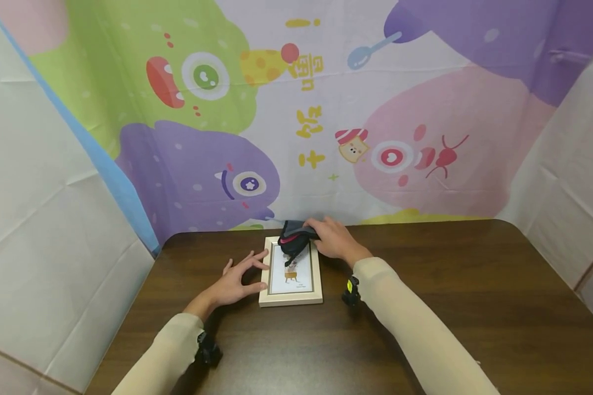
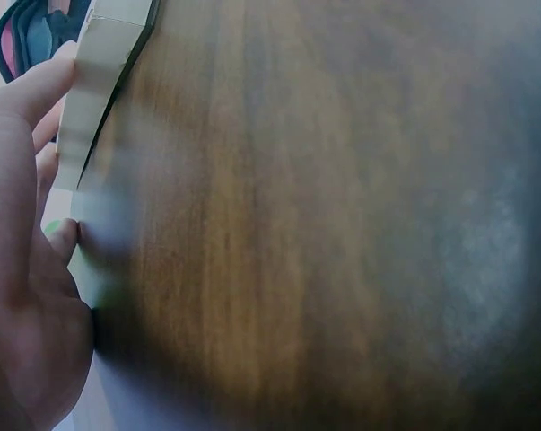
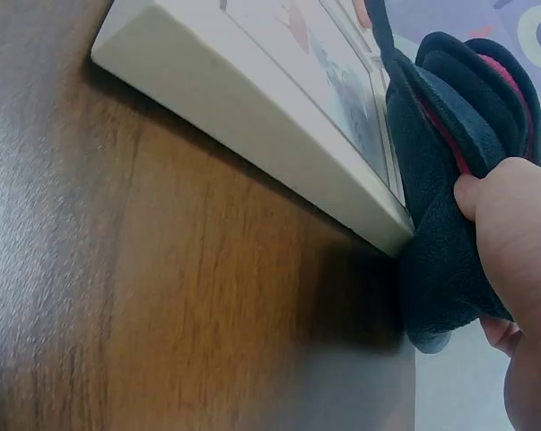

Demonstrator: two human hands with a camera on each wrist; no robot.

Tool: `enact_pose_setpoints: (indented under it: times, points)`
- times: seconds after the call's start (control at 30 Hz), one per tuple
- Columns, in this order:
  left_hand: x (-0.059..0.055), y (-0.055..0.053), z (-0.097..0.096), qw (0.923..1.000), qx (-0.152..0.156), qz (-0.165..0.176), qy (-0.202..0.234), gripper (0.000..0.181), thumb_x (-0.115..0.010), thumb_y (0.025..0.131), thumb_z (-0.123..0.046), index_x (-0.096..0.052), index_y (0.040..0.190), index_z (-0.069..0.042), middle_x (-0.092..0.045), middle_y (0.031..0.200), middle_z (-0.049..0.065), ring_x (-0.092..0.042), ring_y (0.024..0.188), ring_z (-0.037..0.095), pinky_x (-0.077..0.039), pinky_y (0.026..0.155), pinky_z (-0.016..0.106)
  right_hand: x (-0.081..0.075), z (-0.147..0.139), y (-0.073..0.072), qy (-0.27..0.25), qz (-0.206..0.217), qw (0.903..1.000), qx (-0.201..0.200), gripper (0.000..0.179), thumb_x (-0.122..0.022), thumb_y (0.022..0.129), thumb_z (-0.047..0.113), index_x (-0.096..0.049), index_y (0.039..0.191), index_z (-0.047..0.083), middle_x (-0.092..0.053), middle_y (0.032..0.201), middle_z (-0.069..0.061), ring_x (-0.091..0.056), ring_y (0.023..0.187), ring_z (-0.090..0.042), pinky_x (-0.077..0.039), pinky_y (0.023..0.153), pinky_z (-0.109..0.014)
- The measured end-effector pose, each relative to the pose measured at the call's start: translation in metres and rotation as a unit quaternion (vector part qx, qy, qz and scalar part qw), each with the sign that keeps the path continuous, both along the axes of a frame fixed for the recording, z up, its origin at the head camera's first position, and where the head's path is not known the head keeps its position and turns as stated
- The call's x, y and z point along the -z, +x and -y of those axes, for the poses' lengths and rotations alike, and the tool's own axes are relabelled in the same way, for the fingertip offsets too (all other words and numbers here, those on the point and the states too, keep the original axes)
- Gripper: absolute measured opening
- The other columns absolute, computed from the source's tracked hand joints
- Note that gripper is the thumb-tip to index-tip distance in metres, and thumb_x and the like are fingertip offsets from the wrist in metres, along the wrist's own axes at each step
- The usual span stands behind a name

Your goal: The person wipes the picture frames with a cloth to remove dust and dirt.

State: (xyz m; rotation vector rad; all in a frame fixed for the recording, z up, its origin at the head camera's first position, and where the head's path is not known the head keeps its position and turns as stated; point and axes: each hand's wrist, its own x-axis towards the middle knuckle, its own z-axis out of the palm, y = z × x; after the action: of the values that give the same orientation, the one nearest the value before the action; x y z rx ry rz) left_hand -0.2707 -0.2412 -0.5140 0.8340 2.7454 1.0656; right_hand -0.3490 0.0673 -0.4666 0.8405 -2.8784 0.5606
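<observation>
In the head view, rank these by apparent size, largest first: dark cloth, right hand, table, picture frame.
1. Table
2. Picture frame
3. Dark cloth and right hand: too alike to rank.

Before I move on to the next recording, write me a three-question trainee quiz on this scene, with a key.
1. Which hand grips the dark cloth?
A) left
B) right
C) both

2. Fill in: in the head view, the left hand touches the ____ side of the picture frame.

3. True or false: the picture frame stands upright.

Key:
1. B, the right hand.
2. left.
3. False; it lies flat on the table.
</observation>
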Motion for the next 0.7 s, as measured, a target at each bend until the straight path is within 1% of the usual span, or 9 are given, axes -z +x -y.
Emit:
enact_pose_setpoints:
  times: [0.13, 0.27, 0.5, 0.7]
  points:
    - [-0.002, 0.001, 0.000, 1.0000, -0.001, -0.004, -0.001, 0.041, -0.070, 0.089, -0.043, -0.058, 0.124, -0.025, -0.029, 0.158, -0.007, -0.013, 0.147, 0.032, 0.008, 0.104, 0.072, -0.004, 0.004, 0.000, 0.021, 0.002, 0.9998, -0.001, 0.041, -0.067, 0.090, 0.013, -0.057, 0.127, 0.027, -0.065, 0.115, 0.003, -0.052, 0.100, -0.020, -0.042, 0.088, -0.043]
    - [-0.002, 0.001, -0.001, 1.0000, -0.002, -0.006, -0.004, 0.042, -0.070, 0.088, -0.044, -0.058, 0.124, -0.025, -0.030, 0.158, -0.007, -0.014, 0.147, 0.032, 0.007, 0.104, 0.072, -0.005, 0.010, 0.001, 0.032, -0.008, 0.9994, -0.008, 0.042, -0.068, 0.089, 0.012, -0.057, 0.127, 0.027, -0.064, 0.113, 0.003, -0.052, 0.100, -0.020, -0.042, 0.087, -0.043]
    - [-0.002, 0.000, -0.001, 1.0000, -0.003, -0.004, -0.005, 0.041, -0.069, 0.088, -0.047, -0.057, 0.123, -0.029, -0.029, 0.157, -0.010, -0.013, 0.148, 0.030, 0.007, 0.104, 0.071, -0.005, 0.017, 0.001, 0.012, -0.018, 0.9997, -0.012, 0.037, -0.069, 0.090, 0.015, -0.058, 0.124, 0.027, -0.065, 0.108, 0.003, -0.052, 0.093, -0.019, -0.042, 0.084, -0.042]
    - [-0.001, 0.001, -0.001, 1.0000, 0.000, 0.000, -0.001, 0.042, -0.069, 0.088, -0.046, -0.058, 0.124, -0.028, -0.029, 0.158, -0.007, -0.013, 0.148, 0.031, 0.008, 0.103, 0.072, -0.004, 0.027, 0.001, -0.007, 0.007, 0.9999, 0.004, 0.034, -0.066, 0.094, 0.022, -0.056, 0.126, 0.027, -0.065, 0.110, 0.002, -0.054, 0.098, -0.020, -0.041, 0.087, -0.042]
